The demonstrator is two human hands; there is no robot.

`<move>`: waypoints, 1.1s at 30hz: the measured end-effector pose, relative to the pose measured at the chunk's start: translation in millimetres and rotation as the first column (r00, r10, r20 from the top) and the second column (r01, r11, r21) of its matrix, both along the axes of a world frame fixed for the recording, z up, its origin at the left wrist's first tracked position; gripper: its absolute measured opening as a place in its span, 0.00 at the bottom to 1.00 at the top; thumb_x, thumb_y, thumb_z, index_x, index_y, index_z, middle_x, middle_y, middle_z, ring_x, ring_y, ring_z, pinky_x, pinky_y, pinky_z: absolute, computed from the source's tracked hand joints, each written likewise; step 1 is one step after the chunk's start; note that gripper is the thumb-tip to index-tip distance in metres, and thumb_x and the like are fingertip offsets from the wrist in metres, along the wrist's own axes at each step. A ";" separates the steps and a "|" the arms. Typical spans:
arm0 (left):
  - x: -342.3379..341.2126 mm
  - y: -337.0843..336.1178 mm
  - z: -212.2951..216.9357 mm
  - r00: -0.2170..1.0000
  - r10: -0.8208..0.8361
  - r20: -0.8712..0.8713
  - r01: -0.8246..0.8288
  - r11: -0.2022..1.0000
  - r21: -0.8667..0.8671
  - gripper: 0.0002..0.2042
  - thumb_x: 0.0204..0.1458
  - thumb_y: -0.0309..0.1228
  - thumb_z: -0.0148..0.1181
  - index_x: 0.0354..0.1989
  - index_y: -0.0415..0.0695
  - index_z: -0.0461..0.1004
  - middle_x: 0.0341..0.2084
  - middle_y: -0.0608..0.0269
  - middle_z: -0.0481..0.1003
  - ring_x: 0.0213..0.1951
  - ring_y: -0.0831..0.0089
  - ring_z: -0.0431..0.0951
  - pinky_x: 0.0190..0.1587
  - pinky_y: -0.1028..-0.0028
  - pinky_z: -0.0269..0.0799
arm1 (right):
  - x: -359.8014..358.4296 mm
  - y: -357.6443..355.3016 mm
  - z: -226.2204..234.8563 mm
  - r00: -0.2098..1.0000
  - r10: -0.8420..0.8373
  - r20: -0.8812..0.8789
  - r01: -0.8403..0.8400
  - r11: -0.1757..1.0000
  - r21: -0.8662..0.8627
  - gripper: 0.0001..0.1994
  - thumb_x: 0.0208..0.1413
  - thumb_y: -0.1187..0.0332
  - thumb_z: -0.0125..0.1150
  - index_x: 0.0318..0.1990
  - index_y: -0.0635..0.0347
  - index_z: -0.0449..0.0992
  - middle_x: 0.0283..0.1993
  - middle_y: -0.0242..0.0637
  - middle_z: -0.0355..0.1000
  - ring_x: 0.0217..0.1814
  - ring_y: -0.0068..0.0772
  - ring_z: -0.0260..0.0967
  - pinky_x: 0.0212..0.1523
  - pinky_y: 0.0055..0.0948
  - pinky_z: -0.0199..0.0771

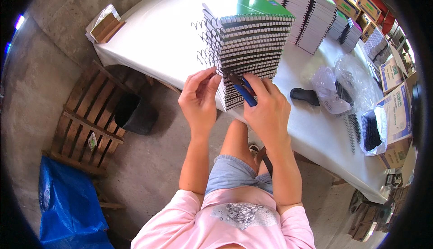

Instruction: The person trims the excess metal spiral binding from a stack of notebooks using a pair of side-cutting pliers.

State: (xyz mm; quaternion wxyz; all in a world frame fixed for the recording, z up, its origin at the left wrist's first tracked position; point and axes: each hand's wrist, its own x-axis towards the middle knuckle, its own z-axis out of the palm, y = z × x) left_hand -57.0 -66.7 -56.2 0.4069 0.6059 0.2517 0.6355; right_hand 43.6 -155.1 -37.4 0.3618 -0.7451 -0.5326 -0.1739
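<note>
Blue-handled pliers [246, 92] are gripped by the right hand [270, 105], nose against the near-left edge of a green-topped spiral-notebook stack [257, 44] at twelve o'clock. The left hand [200, 101] curls at its springy coil ends [210, 37]; whether it pinches one, I cannot tell. Crinkled clear plastic [361, 80] lies toward three; taller notebook stacks [303, 17] stand beyond, between one and two.

Spiral-bound notebooks [255, 41] piled high, green cover on top
Coil ends [209, 37] jut left, blue-handled pliers [244, 91] slanting at the corner
</note>
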 end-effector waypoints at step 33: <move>15.4 12.2 15.0 0.991 -0.088 0.098 0.097 0.992 -0.082 0.14 0.59 0.40 0.53 0.36 0.41 0.61 0.24 0.70 0.65 0.22 0.86 0.60 0.23 0.85 0.57 | -14.5 1.3 22.4 0.981 -0.131 0.141 0.127 0.991 0.035 0.24 0.34 0.66 0.69 0.46 0.46 0.74 0.36 0.28 0.67 0.40 0.34 0.69 0.34 0.41 0.64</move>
